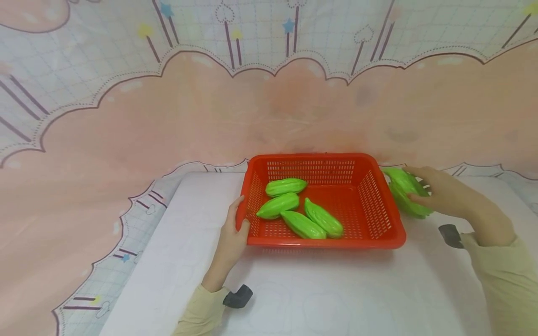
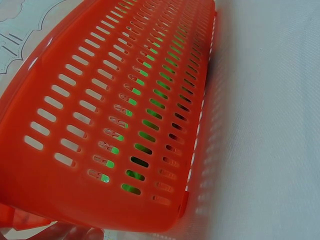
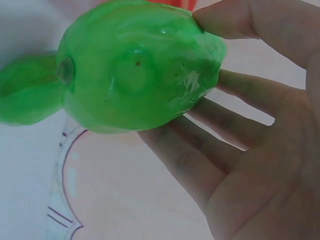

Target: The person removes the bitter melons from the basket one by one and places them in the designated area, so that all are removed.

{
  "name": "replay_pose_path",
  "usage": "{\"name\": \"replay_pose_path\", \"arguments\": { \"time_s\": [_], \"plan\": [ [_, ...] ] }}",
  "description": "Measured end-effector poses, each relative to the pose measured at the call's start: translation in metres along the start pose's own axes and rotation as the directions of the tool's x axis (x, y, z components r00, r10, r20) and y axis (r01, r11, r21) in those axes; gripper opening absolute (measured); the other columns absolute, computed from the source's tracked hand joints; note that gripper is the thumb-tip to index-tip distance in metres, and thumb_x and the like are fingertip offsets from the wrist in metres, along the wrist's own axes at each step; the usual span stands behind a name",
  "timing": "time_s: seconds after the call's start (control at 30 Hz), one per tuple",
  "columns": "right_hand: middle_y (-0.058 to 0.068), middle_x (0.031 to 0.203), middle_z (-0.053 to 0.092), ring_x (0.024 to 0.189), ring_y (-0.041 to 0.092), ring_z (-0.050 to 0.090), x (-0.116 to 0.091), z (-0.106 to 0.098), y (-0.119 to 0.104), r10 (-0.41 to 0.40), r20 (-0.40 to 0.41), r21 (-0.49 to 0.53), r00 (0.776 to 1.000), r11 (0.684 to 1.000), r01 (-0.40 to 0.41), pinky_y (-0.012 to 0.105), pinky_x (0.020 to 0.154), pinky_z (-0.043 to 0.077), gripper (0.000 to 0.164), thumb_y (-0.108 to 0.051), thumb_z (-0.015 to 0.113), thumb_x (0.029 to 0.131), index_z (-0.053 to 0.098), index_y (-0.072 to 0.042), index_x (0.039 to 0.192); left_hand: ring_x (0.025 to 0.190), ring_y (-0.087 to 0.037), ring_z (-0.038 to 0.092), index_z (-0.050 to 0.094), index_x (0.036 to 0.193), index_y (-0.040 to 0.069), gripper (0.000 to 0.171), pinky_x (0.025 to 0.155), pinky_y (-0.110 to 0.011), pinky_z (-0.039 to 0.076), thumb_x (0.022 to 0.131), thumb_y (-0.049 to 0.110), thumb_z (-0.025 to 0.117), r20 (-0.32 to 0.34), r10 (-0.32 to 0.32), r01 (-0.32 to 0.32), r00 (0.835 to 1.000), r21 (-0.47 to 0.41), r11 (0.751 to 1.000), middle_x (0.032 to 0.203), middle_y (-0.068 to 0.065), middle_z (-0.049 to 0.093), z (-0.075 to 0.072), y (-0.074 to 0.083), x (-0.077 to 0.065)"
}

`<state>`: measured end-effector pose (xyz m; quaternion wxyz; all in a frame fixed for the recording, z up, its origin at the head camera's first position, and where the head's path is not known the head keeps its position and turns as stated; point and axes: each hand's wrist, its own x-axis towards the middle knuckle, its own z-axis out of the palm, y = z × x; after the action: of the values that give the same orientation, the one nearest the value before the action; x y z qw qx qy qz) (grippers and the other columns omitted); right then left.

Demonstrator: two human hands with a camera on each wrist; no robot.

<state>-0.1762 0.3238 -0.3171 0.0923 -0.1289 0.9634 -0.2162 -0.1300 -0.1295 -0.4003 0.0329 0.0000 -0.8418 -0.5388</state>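
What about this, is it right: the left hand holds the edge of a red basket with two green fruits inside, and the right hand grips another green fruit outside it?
Not quite: the head view shows four green fruits inside the red basket, not two. The left hand does hold its edge, and the right hand grips another green fruit outside it.
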Motion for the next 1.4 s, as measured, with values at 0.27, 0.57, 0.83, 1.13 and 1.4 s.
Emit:
{"name": "replay_pose_path", "arguments": {
  "time_s": [0.27, 0.57, 0.83, 1.13, 1.4],
  "plan": [
    [0.034, 0.137, 0.044, 0.117, 0.052, 0.049, 0.002, 0.004, 0.019, -0.028, -0.037, 0.013, 0.999, 0.999, 0.029, 0.066, 0.091, 0.047, 0.073, -0.013, 0.067, 0.092, 0.029, 0.01, 0.149, 0.114, -0.031, 0.057, 0.027, 0.156, 0.021, 0.06, 0.094, -0.046, 0.054, 0.1, 0.007, 0.043, 0.005, -0.003, 0.003, 1.0, -0.011, 1.0, 0.156, -0.014, 0.036, 0.0, 0.0, 0.0],
    [0.036, 0.136, 0.047, 0.116, 0.054, 0.051, 0.007, 0.005, 0.039, -0.048, -0.051, 0.01, 0.998, 0.999, 0.048, 0.068, 0.091, 0.045, 0.071, -0.009, 0.067, 0.091, 0.029, 0.012, 0.148, 0.105, -0.03, 0.06, 0.027, 0.155, 0.022, 0.06, 0.087, -0.042, 0.057, 0.1, 0.007, 0.043, 0.005, 0.0, 0.0, 1.0, -0.016, 1.0, 0.153, -0.015, 0.04, 0.0, -0.001, 0.0],
    [0.04, 0.137, 0.043, 0.117, 0.057, 0.048, 0.011, 0.003, 0.051, -0.002, -0.035, 0.021, 0.999, 1.0, 0.002, 0.071, 0.092, 0.042, 0.072, -0.01, 0.065, 0.092, 0.027, 0.015, 0.147, 0.105, -0.03, 0.06, 0.027, 0.155, 0.022, 0.06, 0.086, -0.043, 0.057, 0.1, 0.007, 0.043, 0.001, -0.002, 0.002, 1.0, -0.015, 1.0, 0.153, -0.015, 0.04, 0.0, 0.001, -0.001],
    [0.043, 0.136, 0.042, 0.116, 0.06, 0.047, 0.013, 0.006, 0.068, 0.007, -0.058, 0.026, 0.998, 1.0, -0.006, 0.072, 0.092, 0.04, 0.072, -0.008, 0.065, 0.091, 0.027, 0.016, 0.146, 0.107, -0.032, 0.06, 0.028, 0.155, 0.022, 0.06, 0.088, -0.046, 0.056, 0.1, 0.006, 0.043, -0.002, -0.003, 0.003, 1.0, -0.027, 1.0, 0.153, -0.015, 0.04, 0.001, 0.001, -0.001],
    [0.044, 0.138, 0.037, 0.118, 0.062, 0.042, 0.015, 0.009, 0.077, 0.067, -0.027, 0.022, 0.997, 0.998, -0.067, 0.073, 0.094, 0.039, 0.074, -0.011, 0.063, 0.092, 0.023, 0.016, 0.147, 0.105, -0.032, 0.061, 0.028, 0.155, 0.022, 0.06, 0.088, -0.045, 0.057, 0.1, 0.007, 0.043, -0.005, 0.001, -0.001, 1.0, -0.021, 1.0, 0.153, -0.015, 0.041, 0.001, 0.0, 0.0]
  ]
}}
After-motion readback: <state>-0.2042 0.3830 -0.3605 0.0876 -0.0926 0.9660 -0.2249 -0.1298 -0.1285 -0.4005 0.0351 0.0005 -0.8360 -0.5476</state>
